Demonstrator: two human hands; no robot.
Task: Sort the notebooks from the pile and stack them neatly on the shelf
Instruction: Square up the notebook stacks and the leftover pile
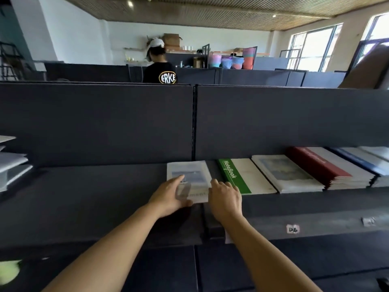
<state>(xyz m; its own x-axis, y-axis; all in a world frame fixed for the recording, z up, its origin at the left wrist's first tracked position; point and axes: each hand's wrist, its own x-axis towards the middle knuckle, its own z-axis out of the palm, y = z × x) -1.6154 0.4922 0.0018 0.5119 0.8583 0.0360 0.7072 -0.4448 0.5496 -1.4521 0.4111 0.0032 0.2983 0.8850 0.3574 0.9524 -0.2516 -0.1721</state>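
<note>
both hands are reaching onto the dark shelf (88,186). the left hand (168,197) is lying with straight, relaxed fingers flat on a pale notebook (189,171), pressing its cover. the right hand (226,197) is resting at that notebook's right edge, fingers loosely bent; whether they are pinching it, i cannot tell. just beyond the right fingertips a green notebook (233,175) is lying, with more stacks (294,173) further right.

The shelf (84,186) is dark charcoal grey, as is its back panel (94,123). The near notebook (189,171) is white with a pale blue picture. Beside it lies a notebook (248,175) with a cream cover, a green band and white lettering. Next comes a white stack (288,173) with a blurred grey-blue picture, then a dark red stack (320,165), then a blue-edged stack (357,161).
</note>
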